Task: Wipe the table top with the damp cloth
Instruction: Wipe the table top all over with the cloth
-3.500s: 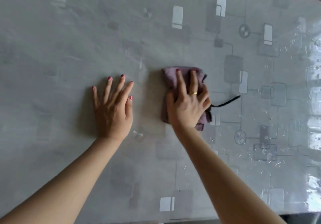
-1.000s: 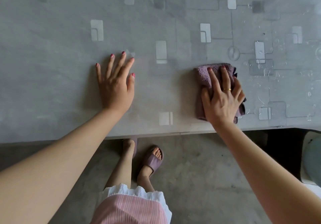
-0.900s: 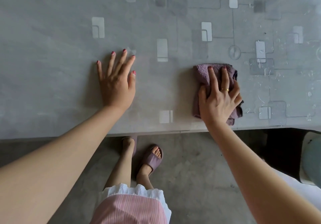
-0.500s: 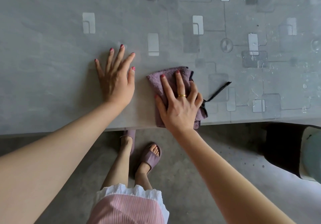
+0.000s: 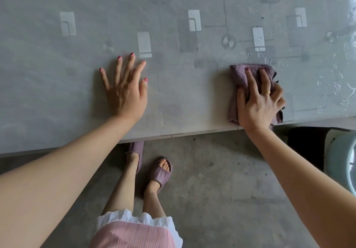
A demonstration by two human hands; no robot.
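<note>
The table top (image 5: 183, 97) looks wiped left of the cloth (image 5: 238, 76), which the right hand (image 5: 258, 103) presses with spread fingers (image 5: 250, 80); droplets (image 5: 337, 86) lie rightward.

Table top (image 5: 57, 65): smooth sheet covering, plastic by its look, grey with pale printed rectangles; satin at the left, glossy and beaded with water at the right. Cloth (image 5: 238, 74): mauve terry towelling, nubby, matt. Ring (image 5: 265, 92): polished yellow metal. Slippers (image 5: 160, 172): moulded mauve rubber or foam, smooth, matt. Floor (image 5: 212, 190): bare concrete, rough, dull, speckled. Skirt (image 5: 134, 234): pink ribbed fabric, white frilled hem.
</note>
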